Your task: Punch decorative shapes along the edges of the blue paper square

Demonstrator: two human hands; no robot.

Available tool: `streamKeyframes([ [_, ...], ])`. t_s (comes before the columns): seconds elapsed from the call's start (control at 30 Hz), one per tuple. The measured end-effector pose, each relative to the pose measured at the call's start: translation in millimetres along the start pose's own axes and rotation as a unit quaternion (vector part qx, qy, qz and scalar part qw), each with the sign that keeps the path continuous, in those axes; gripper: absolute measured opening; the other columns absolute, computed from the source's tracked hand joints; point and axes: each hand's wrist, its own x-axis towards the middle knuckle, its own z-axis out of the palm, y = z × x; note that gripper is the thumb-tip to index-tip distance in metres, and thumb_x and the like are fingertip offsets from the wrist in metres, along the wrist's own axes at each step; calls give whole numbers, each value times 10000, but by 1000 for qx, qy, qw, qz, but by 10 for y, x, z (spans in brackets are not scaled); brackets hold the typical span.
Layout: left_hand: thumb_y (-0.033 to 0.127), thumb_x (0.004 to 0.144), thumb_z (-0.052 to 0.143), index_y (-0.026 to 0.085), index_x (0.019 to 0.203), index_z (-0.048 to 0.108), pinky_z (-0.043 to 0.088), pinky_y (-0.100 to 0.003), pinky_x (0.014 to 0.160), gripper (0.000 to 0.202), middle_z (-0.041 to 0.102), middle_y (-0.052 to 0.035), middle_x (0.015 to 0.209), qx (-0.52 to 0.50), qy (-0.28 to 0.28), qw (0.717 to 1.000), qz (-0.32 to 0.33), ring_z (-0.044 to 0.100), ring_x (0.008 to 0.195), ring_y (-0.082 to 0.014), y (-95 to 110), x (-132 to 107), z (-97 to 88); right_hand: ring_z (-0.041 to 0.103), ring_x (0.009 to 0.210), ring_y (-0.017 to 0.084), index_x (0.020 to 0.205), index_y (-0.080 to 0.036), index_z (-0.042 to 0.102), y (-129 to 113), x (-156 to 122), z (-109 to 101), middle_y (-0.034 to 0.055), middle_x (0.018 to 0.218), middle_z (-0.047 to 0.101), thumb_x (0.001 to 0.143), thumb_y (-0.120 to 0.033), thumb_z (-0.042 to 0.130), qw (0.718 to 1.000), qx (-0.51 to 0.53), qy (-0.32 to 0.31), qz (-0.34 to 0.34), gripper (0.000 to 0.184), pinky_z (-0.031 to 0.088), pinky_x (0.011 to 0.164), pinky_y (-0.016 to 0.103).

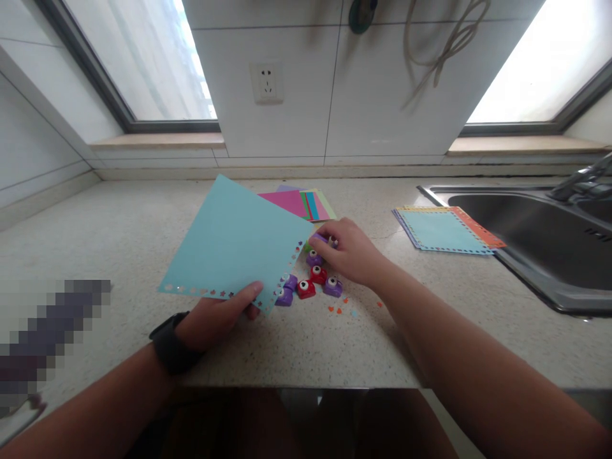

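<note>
A light blue sheet of paper (pixel 239 236) is tilted up off the counter, with small shapes cut out along two of its edges. My left hand (pixel 224 319) pinches its near corner, thumb on top. At the sheet's right corner, my right hand (pixel 347 248) has its fingers closed around a small purple craft punch (pixel 317 239), mostly hidden by the fingers. Just below that hand lie several more punches, among them a red punch (pixel 306 289) and a purple punch (pixel 333 287). Part of the group is covered by the sheet.
Behind the blue sheet lies a stack of coloured paper (pixel 287 203). Punched sheets (pixel 440 231) are piled at the right, beside a steel sink (pixel 526 255). Tiny paper cutouts (pixel 339 311) are scattered near the punches. A wall socket (pixel 266 83) is above the counter.
</note>
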Motion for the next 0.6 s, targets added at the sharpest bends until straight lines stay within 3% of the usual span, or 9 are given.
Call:
streamKeyframes([
  [0.2, 490, 833, 530, 276, 477, 541, 483, -375, 842, 416, 662, -2, 547, 6, 15, 1000, -21, 616, 597, -230, -18, -5, 11, 516, 973, 244, 909, -182, 696, 4, -25, 142, 87, 997, 653, 980, -408, 522, 988, -100, -81, -89, 294, 361, 927, 397],
  [0.37, 469, 848, 535, 274, 475, 529, 492, -352, 823, 421, 650, 9, 538, 2, 11, 1000, -3, 617, 588, -218, -5, -17, 16, 446, 1006, 284, 922, -229, 763, -50, -52, 154, 92, 1054, 608, 991, -473, 478, 980, -146, -115, -73, 381, 326, 916, 441],
  [0.6, 491, 868, 521, 266, 477, 539, 477, -349, 833, 451, 658, 5, 556, 19, 8, 1000, -11, 628, 617, -221, -23, -6, 19, 455, 1007, 299, 906, -296, 790, -64, -54, 143, 91, 1018, 589, 1010, -466, 437, 975, -159, -140, -70, 406, 307, 912, 479],
])
